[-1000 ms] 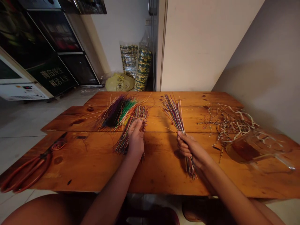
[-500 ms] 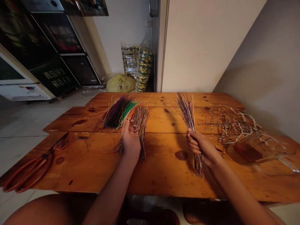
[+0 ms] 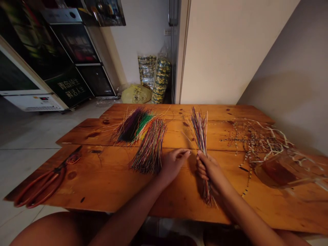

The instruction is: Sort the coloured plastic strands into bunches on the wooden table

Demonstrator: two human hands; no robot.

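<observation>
Gripping wire bundle (image 3: 200, 131), right hand (image 3: 208, 168)

We've got a thin bundle of multicolored strands (image 3: 201, 131) standing nearly upright, fanned at the top, its bottom end down by the wooden table (image 3: 179, 191).

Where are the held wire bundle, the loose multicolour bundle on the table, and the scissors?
held wire bundle (image 3: 200, 131), head view, fanned upper half.
loose multicolour bundle (image 3: 151, 147), head view, mid-length.
scissors (image 3: 41, 186), head view, orange handle loops.
</observation>
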